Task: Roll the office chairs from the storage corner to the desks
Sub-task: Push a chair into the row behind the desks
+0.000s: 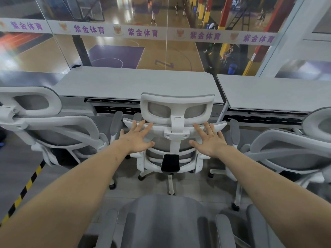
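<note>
A white-framed office chair (pixel 176 108) with grey mesh stands in front of me, its back toward me, pushed up to a grey desk (pixel 136 83). My left hand (pixel 138 136) and my right hand (pixel 208 139) reach out flat with fingers spread. Their fingertips lie at the top bar of the chair's backrest, one on each side of the headrest post. Neither hand grips anything. A grey chair seat (pixel 166 221) with armrests lies directly below me, between my forearms.
A matching chair (pixel 53 129) stands at the left and another chair (pixel 290 147) at the right, both close beside the middle one. A second desk (pixel 272 93) adjoins on the right. A glass wall behind the desks overlooks a basketball court. Yellow-black floor tape (pixel 26 187) runs at the left.
</note>
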Tool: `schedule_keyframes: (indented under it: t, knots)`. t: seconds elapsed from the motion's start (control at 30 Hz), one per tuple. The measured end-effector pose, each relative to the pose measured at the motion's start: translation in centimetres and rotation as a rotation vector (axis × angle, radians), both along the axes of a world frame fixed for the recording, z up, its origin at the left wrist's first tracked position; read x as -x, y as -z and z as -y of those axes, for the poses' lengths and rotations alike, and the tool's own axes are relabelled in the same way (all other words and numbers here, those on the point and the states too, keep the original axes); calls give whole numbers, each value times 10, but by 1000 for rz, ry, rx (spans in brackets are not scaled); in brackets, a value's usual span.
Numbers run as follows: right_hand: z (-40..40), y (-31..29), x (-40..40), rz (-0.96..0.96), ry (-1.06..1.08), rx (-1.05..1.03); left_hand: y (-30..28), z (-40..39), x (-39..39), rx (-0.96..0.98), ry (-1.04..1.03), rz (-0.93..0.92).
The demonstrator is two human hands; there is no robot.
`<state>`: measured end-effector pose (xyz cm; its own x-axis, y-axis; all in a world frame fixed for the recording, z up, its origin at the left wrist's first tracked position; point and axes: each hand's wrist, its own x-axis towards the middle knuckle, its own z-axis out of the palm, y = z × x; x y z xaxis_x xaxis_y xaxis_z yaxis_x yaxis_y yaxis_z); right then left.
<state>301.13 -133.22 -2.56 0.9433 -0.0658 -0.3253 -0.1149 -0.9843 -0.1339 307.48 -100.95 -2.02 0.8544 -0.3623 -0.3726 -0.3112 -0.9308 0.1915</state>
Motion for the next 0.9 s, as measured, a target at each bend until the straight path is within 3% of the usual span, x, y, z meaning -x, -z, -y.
schedule_keyframes:
  t: [0.9]
  knots:
    - [1, -1, 3, 11, 2, 13, 5, 5, 6, 27, -25, 8]
